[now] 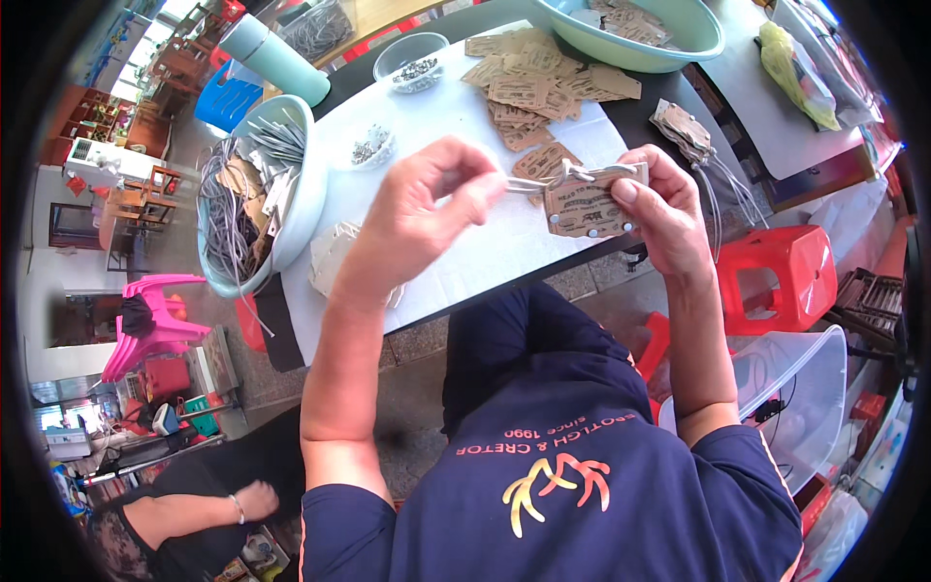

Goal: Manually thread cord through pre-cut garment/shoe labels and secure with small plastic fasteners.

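Observation:
Above the table's near edge, my right hand holds a brown cardboard tag by its right end, thumb on the printed face. A grey cord is looped and knotted along the tag's top edge. Small pale studs dot the tag's lower edge. To the left, my left hand pinches the cord's ends, which stretch between it and the tag. Behind the held tag lies a pile of brown tags on a white sheet. Pale cards lie partly hidden behind my left forearm.
A light-blue basin of grey cords stands left. Two clear bowls hold small metal pieces. A green basin and corded tags are at the far right. Beside me are a red stool and another person's arm.

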Tool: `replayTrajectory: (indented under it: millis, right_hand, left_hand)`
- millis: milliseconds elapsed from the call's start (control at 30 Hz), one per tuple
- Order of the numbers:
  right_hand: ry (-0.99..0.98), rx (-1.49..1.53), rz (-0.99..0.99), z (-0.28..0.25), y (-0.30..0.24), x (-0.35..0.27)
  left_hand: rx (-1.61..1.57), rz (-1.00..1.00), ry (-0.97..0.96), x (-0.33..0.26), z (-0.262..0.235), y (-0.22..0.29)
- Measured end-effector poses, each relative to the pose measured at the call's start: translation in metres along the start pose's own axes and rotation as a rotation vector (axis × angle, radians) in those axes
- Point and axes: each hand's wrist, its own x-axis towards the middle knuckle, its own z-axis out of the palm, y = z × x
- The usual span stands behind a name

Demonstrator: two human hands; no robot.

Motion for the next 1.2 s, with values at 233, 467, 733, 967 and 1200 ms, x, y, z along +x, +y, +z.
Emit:
replayTrajectory:
  millis: [233, 467, 733, 967, 1200]
  right_hand:
    - [-0.072, 0.004, -0.092, -0.015, -0.002, -0.004]
    - [-0.086, 0.060, -0.235, -0.012, -0.006, -0.007]
    - [0.135, 0.047, -0.126, 0.002, -0.002, -0.009]
    - [0.220, 0.173, -0.218, 0.040, 0.014, -0.020]
    - [-0.002, -0.370, -0.382, 0.050, 0.041, -0.030]
  left_hand:
    - [0.281, 0.060, -0.098, 0.005, -0.028, 0.014]
    - [0.669, 0.384, -0.143, 0.026, -0.048, 0.030]
    - [0.977, 0.762, 0.409, 0.042, -0.035, 0.029]
    - [0.371, 0.161, 0.031, -0.006, 0.034, 0.003]
    - [-0.504, 0.054, 0.189, -0.010, 0.047, -0.016]
